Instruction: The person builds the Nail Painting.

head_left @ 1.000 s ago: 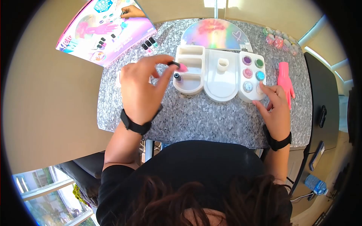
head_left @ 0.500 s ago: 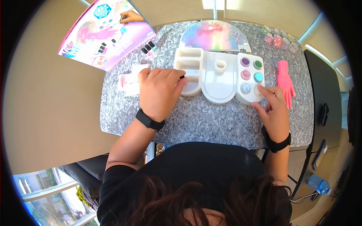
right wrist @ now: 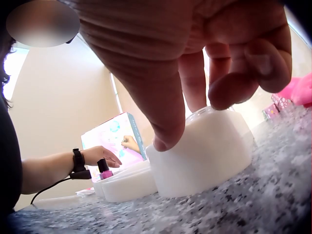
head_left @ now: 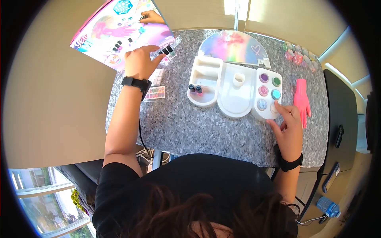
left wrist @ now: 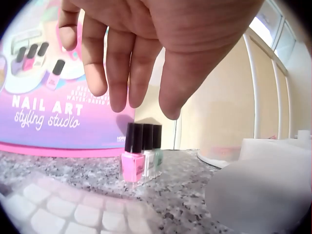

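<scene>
Bottles (left wrist: pixel 146 158), black-capped, pink, pale and green, stand far left below your empty left hand (head_left: pixel 139 62), fingers parted; your right hand (head_left: pixel 291 129) pinches the tray (head_left: pixel 258 113).

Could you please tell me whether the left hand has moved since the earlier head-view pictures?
Yes: judged against the box, the left hand has moved leftward and farther from the body, from the white tray toward the three polish bottles.

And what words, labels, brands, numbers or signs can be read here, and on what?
"NAIL ART": box, left wrist view.
"styling studio": box, beneath.
"WATER-BASED": box; line partly hidden.
Other box lettering: too blurred, washed out or hidden.
Heart outline: arched panel; its red script is too blurred.
Polish bottles: any lettering too small to read.
</scene>
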`<state>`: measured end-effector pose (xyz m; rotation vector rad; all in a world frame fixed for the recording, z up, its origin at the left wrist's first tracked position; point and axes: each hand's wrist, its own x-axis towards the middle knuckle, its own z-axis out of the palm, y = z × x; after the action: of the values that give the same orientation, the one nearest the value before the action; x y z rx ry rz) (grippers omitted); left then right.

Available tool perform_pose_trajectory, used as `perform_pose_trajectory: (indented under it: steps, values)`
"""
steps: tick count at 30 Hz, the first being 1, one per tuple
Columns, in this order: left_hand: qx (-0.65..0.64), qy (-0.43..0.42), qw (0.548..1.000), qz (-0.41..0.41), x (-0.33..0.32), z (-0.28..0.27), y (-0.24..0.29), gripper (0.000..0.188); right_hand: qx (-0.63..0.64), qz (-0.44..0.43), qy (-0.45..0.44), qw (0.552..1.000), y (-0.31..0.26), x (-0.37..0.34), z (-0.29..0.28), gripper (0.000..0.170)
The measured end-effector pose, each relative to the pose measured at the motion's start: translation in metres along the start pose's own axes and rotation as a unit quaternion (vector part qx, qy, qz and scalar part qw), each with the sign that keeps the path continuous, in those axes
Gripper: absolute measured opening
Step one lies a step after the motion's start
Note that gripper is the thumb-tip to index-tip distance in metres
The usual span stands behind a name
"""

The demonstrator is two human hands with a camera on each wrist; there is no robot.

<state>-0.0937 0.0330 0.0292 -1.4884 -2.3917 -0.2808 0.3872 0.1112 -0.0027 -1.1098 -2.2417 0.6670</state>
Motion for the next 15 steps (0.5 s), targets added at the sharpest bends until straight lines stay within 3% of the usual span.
perform_pose_trajectory:
  steps: [3,9,13,15]
  values:
    - [0.016,-0.062,0.998,-0.019,0.007,0.009,-0.005,0.037,-0.002,0.006,0.005,1.0,-0.001,0.0,0.001,0.063]
    - [0.003,-0.02,1.0,-0.005,-0.011,0.009,-0.001,0.025,0.001,0.004,0.0,1.0,0.0,0.001,-0.001,0.063]
    - [-0.271,0.056,0.961,0.016,-0.042,-0.049,0.052,0.023,0.004,0.004,-0.006,1.0,0.0,0.004,-0.001,0.064]
    - [-0.397,0.014,0.914,0.079,-0.056,-0.064,0.067,0.022,0.0,0.001,-0.01,1.0,-0.001,0.006,-0.001,0.064]
